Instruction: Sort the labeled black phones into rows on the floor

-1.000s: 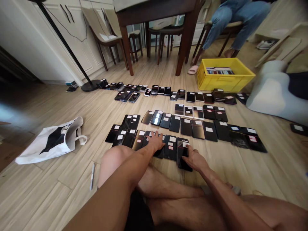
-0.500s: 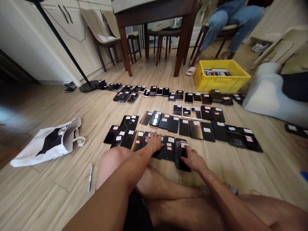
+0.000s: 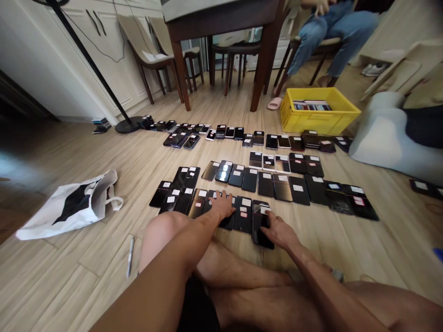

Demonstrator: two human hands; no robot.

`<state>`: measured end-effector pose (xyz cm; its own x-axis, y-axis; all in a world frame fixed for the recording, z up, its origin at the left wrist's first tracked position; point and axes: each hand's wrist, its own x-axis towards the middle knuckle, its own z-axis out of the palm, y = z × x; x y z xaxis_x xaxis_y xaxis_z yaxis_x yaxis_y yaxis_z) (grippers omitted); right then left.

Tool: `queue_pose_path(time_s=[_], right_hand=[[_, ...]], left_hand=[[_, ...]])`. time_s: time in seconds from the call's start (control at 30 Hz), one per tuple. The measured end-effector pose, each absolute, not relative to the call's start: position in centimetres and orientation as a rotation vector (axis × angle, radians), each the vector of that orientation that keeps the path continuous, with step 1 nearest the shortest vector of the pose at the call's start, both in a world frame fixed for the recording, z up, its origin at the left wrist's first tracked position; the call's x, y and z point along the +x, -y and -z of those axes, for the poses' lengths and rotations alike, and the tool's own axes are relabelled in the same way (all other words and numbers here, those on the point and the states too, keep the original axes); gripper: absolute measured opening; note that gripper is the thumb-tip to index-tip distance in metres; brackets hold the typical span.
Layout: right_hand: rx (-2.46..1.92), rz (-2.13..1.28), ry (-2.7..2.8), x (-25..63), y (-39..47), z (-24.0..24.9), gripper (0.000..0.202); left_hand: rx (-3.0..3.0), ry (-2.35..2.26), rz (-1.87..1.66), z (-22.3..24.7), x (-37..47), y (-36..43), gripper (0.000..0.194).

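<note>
My left hand (image 3: pixel 220 205) lies with spread fingers across dark smartphones in the nearest row, covering part of them. A black smartphone (image 3: pixel 243 220) with white and pink labels lies just to its right. At the right end of that row, my right hand (image 3: pixel 278 228) grips the right edge of a smartphone (image 3: pixel 262 235) with a white label near its top. The thumb is on its dark face, and the fingers are at its upper right edge. That phone lies on the floor. Another phone with a bronze sheen (image 3: pixel 197 203) is left of my left hand.
More labelled phones (image 3: pixel 299 189) lie in rows farther out. A yellow crate (image 3: pixel 311 121) stands at the back right, near a seated person (image 3: pixel 313 34). A white bag (image 3: pixel 74 203) and a pen (image 3: pixel 130 257) lie at left. Behind are a lamp base (image 3: pixel 128 124) and a table leg (image 3: pixel 260 78).
Both my hands keep almost the same place on the phones. The seated person's hand has come into view at the top. The view has shifted very slightly.
</note>
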<state>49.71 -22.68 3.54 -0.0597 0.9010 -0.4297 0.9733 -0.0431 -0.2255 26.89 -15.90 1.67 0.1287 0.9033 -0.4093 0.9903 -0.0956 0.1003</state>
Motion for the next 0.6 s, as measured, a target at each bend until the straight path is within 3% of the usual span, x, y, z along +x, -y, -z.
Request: queue_pose_path(time_s=[0.6], right_hand=[[2.028, 0.786, -2.078, 50.0, 22.5, -3.2, 0.067]], left_hand=[[1.996, -1.802, 0.444, -5.2, 26.4, 15.2, 0.074]])
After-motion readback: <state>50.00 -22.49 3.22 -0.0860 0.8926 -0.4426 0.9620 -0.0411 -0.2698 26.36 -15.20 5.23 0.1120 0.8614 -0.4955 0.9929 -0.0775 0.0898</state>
